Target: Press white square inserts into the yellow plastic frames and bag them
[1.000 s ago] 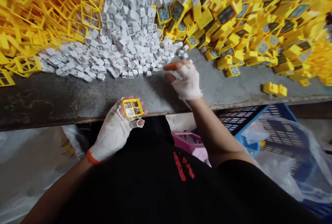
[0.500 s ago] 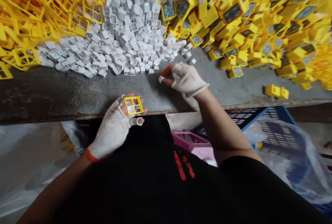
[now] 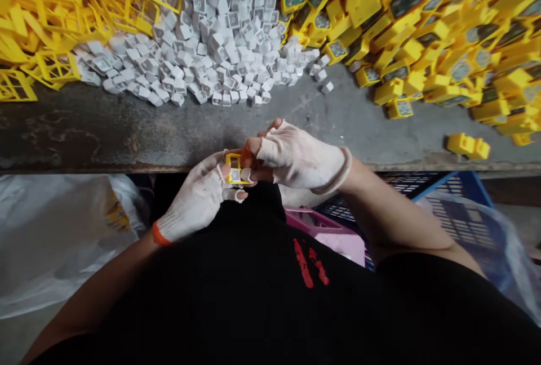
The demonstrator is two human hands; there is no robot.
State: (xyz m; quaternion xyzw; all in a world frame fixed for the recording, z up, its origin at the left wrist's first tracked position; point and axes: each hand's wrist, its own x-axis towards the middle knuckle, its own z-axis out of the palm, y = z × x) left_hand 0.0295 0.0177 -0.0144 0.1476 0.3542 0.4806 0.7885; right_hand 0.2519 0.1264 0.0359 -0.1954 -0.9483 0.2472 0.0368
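Note:
My left hand (image 3: 198,196), in a white glove with bare fingertips, grips a small yellow plastic frame (image 3: 229,169) divided into square openings. A pale keycap-like piece (image 3: 235,176) sits in one of its lower openings. My right hand (image 3: 296,156), gloved the same way, pinches a second white keycap-like piece (image 3: 245,174) at the frame's lower right corner. The right fingers hide part of the frame, so I cannot tell whether that piece is seated. Beyond both hands spreads a pile of white keycap-like pieces (image 3: 228,44) on the metal bench (image 3: 169,134).
Yellow frames (image 3: 84,4) are heaped at the back left. Yellow block-shaped housings (image 3: 397,44) with grey faces fill the back right; a yellow pair (image 3: 468,146) lies nearer the edge. Below the bench are a blue crate (image 3: 460,201), a pink plastic item (image 3: 325,230) and clear plastic bags (image 3: 63,230).
My right hand has come from the front of the white pile down and left to the yellow frame, bringing the white piece along. My left hand keeps hold of the frame.

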